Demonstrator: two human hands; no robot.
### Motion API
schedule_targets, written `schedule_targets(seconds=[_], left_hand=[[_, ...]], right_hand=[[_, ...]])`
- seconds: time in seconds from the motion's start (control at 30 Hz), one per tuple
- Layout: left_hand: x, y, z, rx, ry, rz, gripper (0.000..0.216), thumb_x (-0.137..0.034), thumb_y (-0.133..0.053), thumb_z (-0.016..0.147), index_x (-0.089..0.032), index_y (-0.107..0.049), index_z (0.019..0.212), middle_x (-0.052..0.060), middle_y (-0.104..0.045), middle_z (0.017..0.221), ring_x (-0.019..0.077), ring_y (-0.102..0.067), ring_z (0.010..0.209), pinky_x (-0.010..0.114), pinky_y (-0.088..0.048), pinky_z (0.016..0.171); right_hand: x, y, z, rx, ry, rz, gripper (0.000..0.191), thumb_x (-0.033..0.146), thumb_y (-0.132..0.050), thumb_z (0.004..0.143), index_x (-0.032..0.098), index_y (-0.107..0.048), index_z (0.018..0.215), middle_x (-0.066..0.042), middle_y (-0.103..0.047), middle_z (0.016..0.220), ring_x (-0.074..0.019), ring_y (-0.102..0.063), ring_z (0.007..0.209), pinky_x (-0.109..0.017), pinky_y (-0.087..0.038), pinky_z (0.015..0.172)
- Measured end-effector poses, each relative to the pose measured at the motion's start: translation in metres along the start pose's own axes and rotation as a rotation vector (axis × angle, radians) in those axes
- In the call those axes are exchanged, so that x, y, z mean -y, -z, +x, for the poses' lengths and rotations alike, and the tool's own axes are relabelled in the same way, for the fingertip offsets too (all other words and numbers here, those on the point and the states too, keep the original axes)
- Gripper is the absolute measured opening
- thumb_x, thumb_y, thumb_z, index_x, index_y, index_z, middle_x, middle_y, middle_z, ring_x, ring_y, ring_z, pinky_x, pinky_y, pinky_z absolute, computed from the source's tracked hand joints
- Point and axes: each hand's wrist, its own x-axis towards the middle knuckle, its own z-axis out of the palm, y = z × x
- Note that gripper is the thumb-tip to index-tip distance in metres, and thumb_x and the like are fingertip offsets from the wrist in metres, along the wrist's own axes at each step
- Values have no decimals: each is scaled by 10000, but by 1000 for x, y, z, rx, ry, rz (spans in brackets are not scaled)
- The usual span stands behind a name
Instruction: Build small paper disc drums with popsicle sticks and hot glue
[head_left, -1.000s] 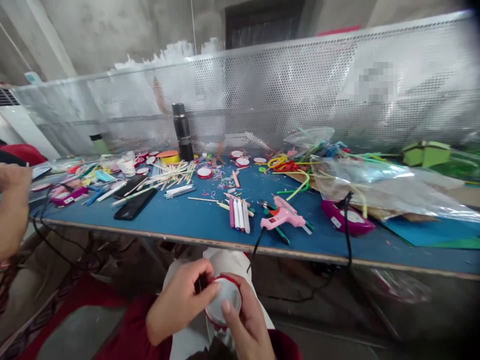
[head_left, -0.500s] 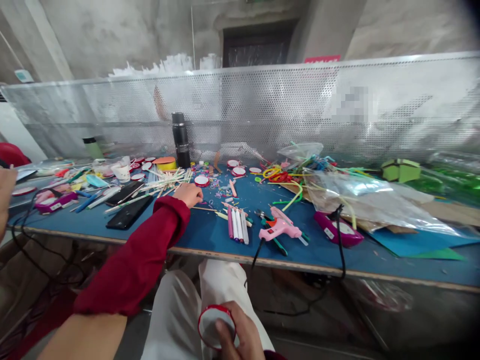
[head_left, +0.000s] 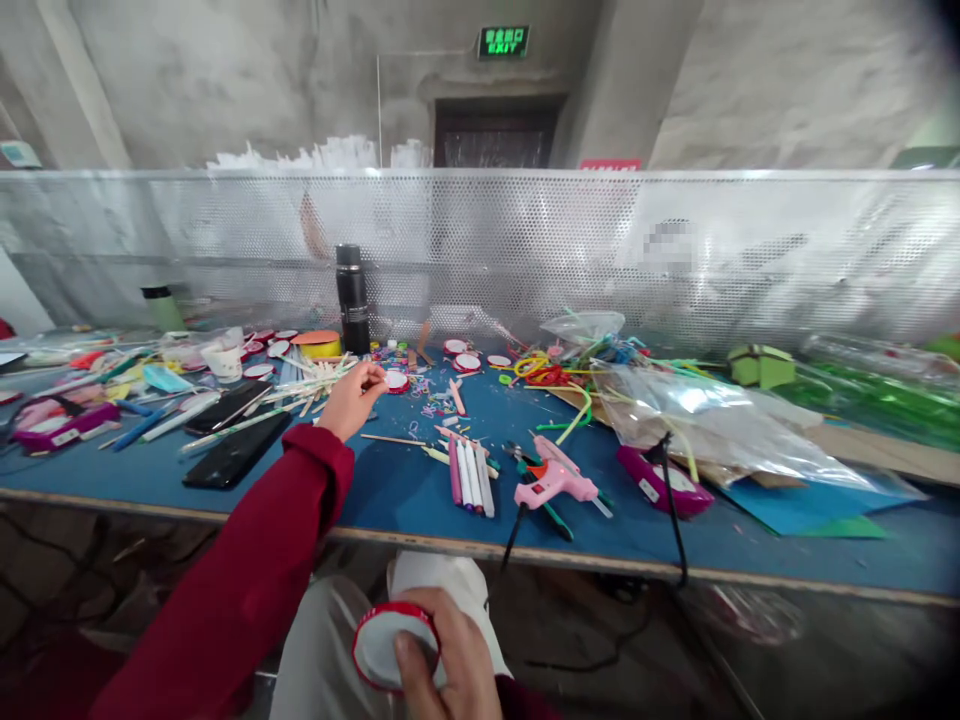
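Observation:
Low in the view, over my lap, my right hand (head_left: 454, 655) grips a round red-rimmed disc (head_left: 379, 650), its pale grey face tilted up and my thumb pressed on it. My left hand (head_left: 352, 400), in a dark red sleeve, is raised over the blue table with thumb and fingertips pinched together. Whatever is between them, if anything, is too small to make out. Just beyond those fingertips lies another red-rimmed white disc (head_left: 396, 381). Beside the hand are a bundle of thin pale sticks (head_left: 319, 378) and scattered small coloured bits (head_left: 435, 400).
Markers (head_left: 471, 478) and a pink glue gun (head_left: 555, 482) lie near the front edge, pliers (head_left: 555, 520) partly under the gun. A purple box (head_left: 664, 482) with a black cable stands right of them. Two black phones (head_left: 236, 450) lie left; a black bottle (head_left: 352, 300) stands behind.
My left hand has lifted from the tabletop, its fingers now pinched upward. My right hand still holds the disc over my lap. The camera view has tilted up, and the exit sign now shows.

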Motion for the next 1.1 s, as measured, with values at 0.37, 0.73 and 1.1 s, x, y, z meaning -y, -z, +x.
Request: schedule_targets(seconds=[0.37,0.73,1.1], left_hand=[[19,0,-3,-101,158,-403,129,-289,-676,795,-170,-662,844,28,-723,775,166,-643,719,271,-500,695],[10,14,-8,-153,186,-710,317,-449,-747,716,-181,-624,832,7,-659,720,106,-550,594,217,-358,508],[0,15,-37,-58,102,-613,285,-424,-805,681,-161,-730,760,27,-669,787,166,-581,746,284,-461,708]], right_hand=[[72,-40,156,118,178,-370,421,118,-465,916,191,-580,1314,-83,-689,1093,-197,-665,880,-264,-488,757],[38,-77,203,-50,45,-504,429,204,-500,953,194,-552,1378,-144,-593,1301,-272,-591,1142,-343,-463,928],[1,-91,210,-74,98,-153,244,285,-590,945,204,-701,1147,-103,-720,1130,-260,-628,1089,-370,-482,968]])
